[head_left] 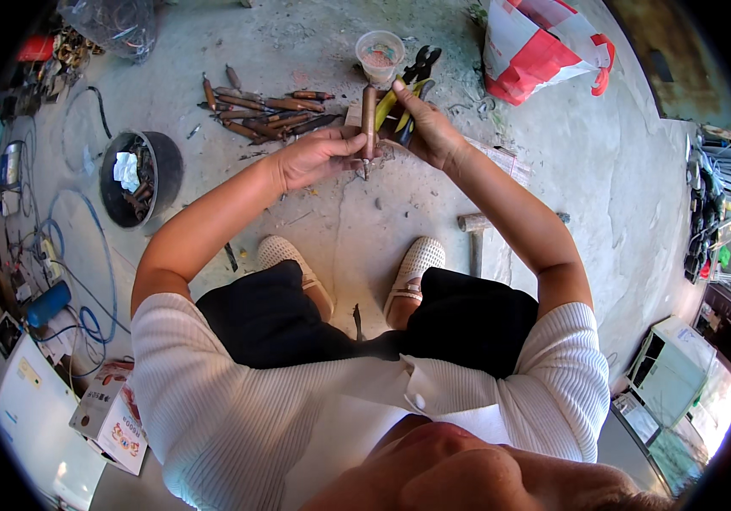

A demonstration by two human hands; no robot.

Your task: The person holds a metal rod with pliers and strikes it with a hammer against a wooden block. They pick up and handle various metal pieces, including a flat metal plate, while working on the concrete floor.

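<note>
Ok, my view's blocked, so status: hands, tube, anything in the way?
Left hand gripping copper-coloured tube. Right hand holding yellow-handled pliers. Nearby clutter: pile of similar pieces beyond left hand.

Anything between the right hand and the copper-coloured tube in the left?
Yes: a yellow handle of the pliers held in the right hand sits between it and the copper-coloured tube. Nothing visible separates the left hand from the tube; its fingers hold it directly.

White ribbed shirt (229, 426), six o'clock: open collar (472, 419), pale button (417, 400), short sleeves (169, 345) at eight and four. Loose black legwear (480, 319) between them. Cream perforated shoes (280, 252), strapped, nine and three o'clock
</note>
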